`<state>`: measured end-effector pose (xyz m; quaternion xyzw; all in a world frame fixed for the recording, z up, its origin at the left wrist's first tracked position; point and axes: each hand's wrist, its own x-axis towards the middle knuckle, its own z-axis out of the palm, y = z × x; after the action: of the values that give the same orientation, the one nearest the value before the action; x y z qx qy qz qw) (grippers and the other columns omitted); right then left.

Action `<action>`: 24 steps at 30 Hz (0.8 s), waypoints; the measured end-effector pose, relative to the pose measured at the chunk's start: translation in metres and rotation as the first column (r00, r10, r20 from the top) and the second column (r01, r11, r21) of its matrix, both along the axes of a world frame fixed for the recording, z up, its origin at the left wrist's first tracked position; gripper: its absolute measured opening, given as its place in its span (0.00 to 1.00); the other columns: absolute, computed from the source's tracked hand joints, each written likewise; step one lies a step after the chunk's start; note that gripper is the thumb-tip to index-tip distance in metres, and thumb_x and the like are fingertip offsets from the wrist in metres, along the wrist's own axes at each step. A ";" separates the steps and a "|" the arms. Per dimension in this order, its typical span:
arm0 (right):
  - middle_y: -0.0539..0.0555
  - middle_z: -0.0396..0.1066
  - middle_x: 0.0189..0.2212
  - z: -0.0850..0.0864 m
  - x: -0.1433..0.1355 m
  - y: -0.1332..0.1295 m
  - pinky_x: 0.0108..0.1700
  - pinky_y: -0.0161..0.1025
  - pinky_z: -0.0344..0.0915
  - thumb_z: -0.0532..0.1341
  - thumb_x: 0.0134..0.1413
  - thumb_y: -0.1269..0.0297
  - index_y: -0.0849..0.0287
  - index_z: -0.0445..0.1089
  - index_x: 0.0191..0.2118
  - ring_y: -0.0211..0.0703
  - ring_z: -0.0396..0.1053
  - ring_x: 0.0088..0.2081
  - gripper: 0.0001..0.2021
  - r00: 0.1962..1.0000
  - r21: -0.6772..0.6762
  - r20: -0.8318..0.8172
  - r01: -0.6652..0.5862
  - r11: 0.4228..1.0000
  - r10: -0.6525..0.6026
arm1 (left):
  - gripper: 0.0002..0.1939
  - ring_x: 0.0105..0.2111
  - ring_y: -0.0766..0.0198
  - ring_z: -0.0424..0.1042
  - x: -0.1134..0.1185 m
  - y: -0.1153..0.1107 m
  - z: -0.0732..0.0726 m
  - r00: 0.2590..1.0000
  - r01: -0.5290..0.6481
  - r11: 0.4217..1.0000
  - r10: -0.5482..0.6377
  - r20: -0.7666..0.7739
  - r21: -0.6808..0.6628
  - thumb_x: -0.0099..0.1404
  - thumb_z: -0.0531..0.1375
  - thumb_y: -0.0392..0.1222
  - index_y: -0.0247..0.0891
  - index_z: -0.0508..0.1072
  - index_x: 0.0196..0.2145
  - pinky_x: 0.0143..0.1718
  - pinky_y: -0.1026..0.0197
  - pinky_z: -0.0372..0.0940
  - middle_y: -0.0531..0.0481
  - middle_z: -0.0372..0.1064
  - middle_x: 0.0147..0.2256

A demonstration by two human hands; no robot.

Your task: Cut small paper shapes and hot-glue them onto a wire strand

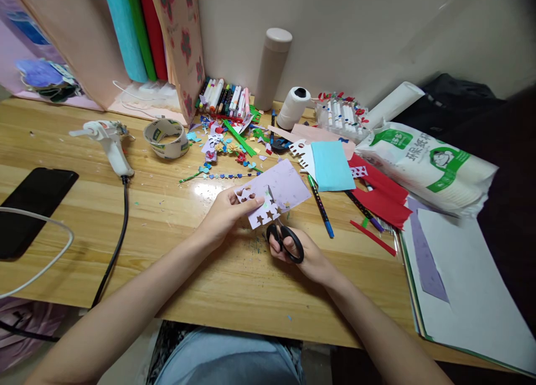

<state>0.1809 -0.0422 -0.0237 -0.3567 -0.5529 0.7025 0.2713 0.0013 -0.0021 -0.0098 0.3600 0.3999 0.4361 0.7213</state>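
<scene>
The left hand point(224, 215) pinches the lilac paper point(278, 191) above the bench point(167, 223); the right hand point(299, 254) grips black scissors point(285, 237), whose blades are in the paper.

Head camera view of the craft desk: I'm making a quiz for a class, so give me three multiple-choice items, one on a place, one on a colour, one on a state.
1. Where does the glue gun lie relative to the tape roll?
A. to its left
B. to its right
C. on top of it

2. What colour are the handles of the scissors?
A. red
B. black
C. yellow

3. How is the lilac paper held?
A. lying untouched on the desk
B. rolled into a tube
C. pinched in the left hand while the right hand works the scissors at it

Answers: 1 A, the gun sits at picture left of the roll. 2 B, the finger loops are black. 3 C, the left hand's fingers grip its punched edge and the blades meet it.
</scene>
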 end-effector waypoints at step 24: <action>0.48 0.53 0.20 -0.009 -0.002 -0.002 0.24 0.33 0.46 0.50 0.50 0.35 0.60 0.57 0.23 0.34 0.49 0.22 0.28 0.998 0.089 0.060 0.024 0.996 -0.030 | 0.14 0.28 0.66 0.69 0.005 -0.008 0.004 0.989 0.141 0.980 -0.134 0.055 -0.141 0.49 0.67 0.45 0.33 0.75 0.31 0.34 0.63 0.63 0.48 0.73 0.29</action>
<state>0.1790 -0.0441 -0.0323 -0.3730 -0.5864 0.6626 0.2792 0.0058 -0.0103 -0.0056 0.3238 0.3883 0.3631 0.7827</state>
